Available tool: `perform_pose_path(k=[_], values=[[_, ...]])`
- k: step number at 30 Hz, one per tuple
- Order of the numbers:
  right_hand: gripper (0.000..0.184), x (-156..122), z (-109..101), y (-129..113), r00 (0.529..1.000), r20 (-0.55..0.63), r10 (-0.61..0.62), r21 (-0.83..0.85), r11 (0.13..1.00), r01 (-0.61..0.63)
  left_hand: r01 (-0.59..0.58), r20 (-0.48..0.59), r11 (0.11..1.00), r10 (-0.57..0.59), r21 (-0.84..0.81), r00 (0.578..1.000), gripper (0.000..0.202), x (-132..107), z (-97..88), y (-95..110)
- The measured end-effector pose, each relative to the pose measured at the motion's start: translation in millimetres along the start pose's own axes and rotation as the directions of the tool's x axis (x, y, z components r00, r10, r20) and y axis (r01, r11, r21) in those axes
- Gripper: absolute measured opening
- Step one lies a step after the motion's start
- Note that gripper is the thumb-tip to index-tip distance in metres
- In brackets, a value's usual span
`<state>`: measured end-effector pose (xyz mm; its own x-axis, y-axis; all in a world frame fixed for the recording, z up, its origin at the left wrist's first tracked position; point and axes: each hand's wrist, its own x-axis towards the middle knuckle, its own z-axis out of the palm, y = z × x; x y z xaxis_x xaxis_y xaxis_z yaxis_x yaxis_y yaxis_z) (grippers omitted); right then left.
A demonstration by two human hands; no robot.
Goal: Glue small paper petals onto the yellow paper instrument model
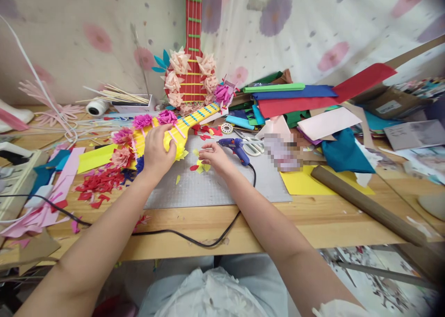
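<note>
A yellow toy guitar (181, 134) decorated with pink and purple paper flowers lies tilted on the table. My left hand (158, 148) rests on its body, fingers spread and thumb apart. Just right of the guitar, my right hand (216, 158) is open, with its fingers stretched over small yellow paper scraps (200, 168) on the grey cutting mat (194, 194). Beside that hand lies a blue glue gun (236, 149), its black cord running toward the table's front edge. White-handled scissors (255, 148) lie behind the glue gun.
A red toy guitar (194, 80) with pale flowers stands at the back. Red paper scraps (104, 181) lie on the left, near a power strip (17, 182). Coloured paper sheets (295, 104) are piled at the back right. A brown roll (368, 206) lies across the right side.
</note>
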<state>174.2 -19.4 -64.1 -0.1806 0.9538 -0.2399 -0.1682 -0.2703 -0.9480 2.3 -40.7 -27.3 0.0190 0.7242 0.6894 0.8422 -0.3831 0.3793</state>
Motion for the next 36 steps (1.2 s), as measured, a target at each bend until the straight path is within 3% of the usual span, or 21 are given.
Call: perform_pose_path(k=[3,6,8,11,13,17,21,24,27,31,36], values=[[0.025,-1,2,3,0.998,-0.016,0.061,-0.004,0.998,-0.061,-0.059,0.035,0.996,0.061,-0.059,0.998,0.035,-19,4.7,16],[0.026,-2,-3,6,0.997,-0.077,-0.001,-0.265,0.964,-0.019,-0.178,0.278,0.97,0.219,-0.166,0.935,0.033,-46,16.9,28],[0.027,-3,-7,8,0.989,-0.087,-0.122,-0.515,0.855,0.06,-0.204,0.406,0.957,0.273,-0.206,0.872,0.03,-62,26.7,30],[0.024,-1,-9,8,0.962,-0.076,-0.263,-0.695,0.706,0.139,-0.163,0.492,0.965,0.246,-0.206,0.835,0.026,-74,37.0,27],[0.021,4,-2,8,0.959,-0.076,-0.273,-0.672,0.725,0.153,-0.122,0.498,0.97,0.213,-0.21,0.841,0.024,-77,39.3,24],[0.025,18,21,7,0.988,-0.049,-0.144,-0.503,0.858,0.1,-0.061,0.465,0.972,0.163,-0.226,0.87,0.025,-76,37.5,17],[0.025,22,35,3,0.997,-0.062,-0.056,-0.406,0.914,0.026,-0.028,0.452,0.97,0.137,-0.24,0.882,0.024,-77,34.9,15],[0.024,16,31,-1,0.997,-0.07,-0.037,-0.355,0.935,0.01,0.019,0.441,0.96,0.11,-0.278,0.891,0.025,-78,34.3,15],[0.024,6,15,-6,0.995,-0.077,-0.067,-0.329,0.944,0.038,0.159,0.435,0.936,-0.006,-0.315,0.901,0.024,-78,36.0,17],[0.024,-7,-11,-4,0.985,-0.096,-0.144,-0.292,0.95,0.11,0.435,0.464,0.804,-0.23,-0.405,0.856,0.021,-77,46.4,21],[0.032,-18,-34,9,0.976,-0.086,-0.201,-0.212,0.961,0.179,0.69,0.57,0.397,-0.389,-0.605,0.723,0.024,-70,59.1,31]])
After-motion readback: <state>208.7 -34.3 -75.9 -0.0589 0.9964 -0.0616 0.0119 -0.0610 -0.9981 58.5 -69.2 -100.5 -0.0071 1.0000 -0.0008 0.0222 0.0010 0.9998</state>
